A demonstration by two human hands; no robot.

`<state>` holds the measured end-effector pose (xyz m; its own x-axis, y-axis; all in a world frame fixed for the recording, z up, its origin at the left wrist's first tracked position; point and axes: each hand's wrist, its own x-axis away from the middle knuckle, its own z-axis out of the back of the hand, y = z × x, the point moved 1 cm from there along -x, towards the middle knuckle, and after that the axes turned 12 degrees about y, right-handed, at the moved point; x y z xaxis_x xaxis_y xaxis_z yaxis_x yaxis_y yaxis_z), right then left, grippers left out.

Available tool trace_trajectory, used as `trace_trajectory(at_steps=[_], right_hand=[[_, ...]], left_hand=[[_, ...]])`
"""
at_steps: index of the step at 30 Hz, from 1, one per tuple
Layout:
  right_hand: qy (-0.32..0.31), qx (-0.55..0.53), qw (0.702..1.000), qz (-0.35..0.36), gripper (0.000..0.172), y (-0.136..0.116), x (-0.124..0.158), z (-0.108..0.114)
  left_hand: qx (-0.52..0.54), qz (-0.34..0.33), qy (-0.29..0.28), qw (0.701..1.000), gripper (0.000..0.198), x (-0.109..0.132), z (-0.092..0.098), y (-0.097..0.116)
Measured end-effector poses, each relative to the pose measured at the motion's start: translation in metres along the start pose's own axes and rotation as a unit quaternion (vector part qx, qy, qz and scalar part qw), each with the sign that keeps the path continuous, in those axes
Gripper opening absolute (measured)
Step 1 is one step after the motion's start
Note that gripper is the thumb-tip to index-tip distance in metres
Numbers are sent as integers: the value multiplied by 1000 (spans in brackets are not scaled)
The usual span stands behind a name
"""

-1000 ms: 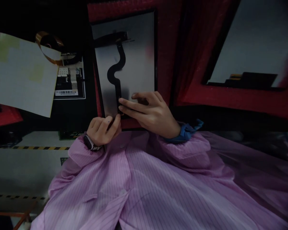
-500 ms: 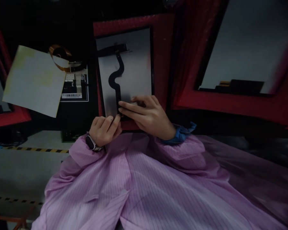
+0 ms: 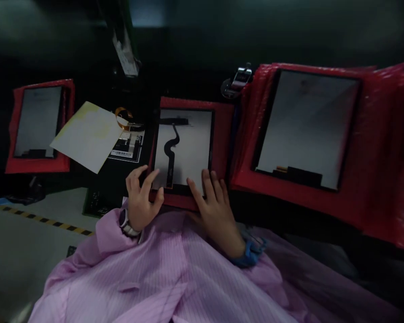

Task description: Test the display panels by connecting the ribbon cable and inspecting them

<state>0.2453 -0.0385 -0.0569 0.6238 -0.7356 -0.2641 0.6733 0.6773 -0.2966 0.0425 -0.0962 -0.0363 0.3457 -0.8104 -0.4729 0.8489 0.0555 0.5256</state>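
Note:
In front of me a display panel (image 3: 193, 148) lies with its silvery back up on a red bubble-wrap bag (image 3: 222, 134). A black flex cable (image 3: 170, 154) snakes down the panel from a dark strip near its top to its lower edge. My left hand (image 3: 142, 197) is at the panel's lower left corner, thumb and fingers apart, holding nothing. Over the lower right corner my right hand (image 3: 217, 208) has its fingers spread, with the tips at the panel's edge; whether they press on it I cannot tell.
A stack of red bags with another panel (image 3: 306, 130) on top stands at the right. Leftward are a pale paper sheet (image 3: 89, 137), a coiled orange flex cable (image 3: 121, 117), a labelled part (image 3: 129, 146) and a further panel (image 3: 38, 121) on red wrap. Behind sits a metallic object (image 3: 240, 78).
Both hands have come off the flex cable's lower end and moved apart, fingers opening. The cable stays on the panel. My view has tilted up, showing more of the bench.

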Motion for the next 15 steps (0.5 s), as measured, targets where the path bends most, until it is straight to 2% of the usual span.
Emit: trace_trajectory(at_steps=[2, 4, 6, 7, 9, 11, 14, 15], right_hand=[[29, -6, 1000, -2, 80, -4, 10, -2], [67, -29, 997, -10, 80, -6, 22, -1], [94, -58, 994, -17, 79, -4, 34, 0], [106, -69, 992, -18, 79, -1, 39, 2], [138, -78, 987, -9, 76, 9, 46, 7], [183, -71, 980, 22, 72, 21, 49, 16], [236, -55, 962, 126, 67, 37, 52, 32], [246, -59, 955, 154, 66, 41, 55, 38]], left_hand=[[47, 93, -63, 993, 51, 4, 11, 7], [136, 180, -115, 967, 55, 9, 19, 11], [234, 278, -108, 925, 57, 12, 23, 9], [282, 335, -93, 894, 59, 13, 24, 6], [366, 443, -74, 815, 61, 10, 24, 0], [443, 523, -94, 722, 63, 6, 23, -1], [549, 576, -188, 575, 62, -1, 23, 14], [570, 583, -222, 535, 60, -4, 23, 22]])
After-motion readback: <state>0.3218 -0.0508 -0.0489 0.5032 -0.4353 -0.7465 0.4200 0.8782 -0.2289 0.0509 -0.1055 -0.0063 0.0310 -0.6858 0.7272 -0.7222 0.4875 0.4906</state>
